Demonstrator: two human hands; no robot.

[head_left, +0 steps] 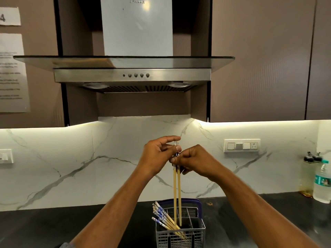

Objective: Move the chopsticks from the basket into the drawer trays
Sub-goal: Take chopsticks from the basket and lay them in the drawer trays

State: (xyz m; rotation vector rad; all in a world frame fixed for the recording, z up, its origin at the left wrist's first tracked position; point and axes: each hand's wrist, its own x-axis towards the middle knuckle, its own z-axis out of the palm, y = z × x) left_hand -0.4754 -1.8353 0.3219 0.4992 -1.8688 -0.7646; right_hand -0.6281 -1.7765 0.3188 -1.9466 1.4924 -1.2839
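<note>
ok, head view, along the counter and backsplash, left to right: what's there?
wall socket → leaning chopsticks → basket → switch panel → oil bottle → water bottle

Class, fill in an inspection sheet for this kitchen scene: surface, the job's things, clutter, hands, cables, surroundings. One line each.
Surface: dark countertop under a marbled white backsplash.
Job's things: grey cutlery basket on the counter; a bunch of chopsticks leaning left in it; two lifted chopsticks held upright, lower tips at the basket's mouth. No drawer in view.
Clutter: water bottle and oil dispensers at far right.
Hands: left hand and right hand both pinch the lifted pair's patterned ends.
Cables: nothing seen.
Surroundings: steel range hood, brown cabinets, wall switch panel, taped paper notices.
</note>
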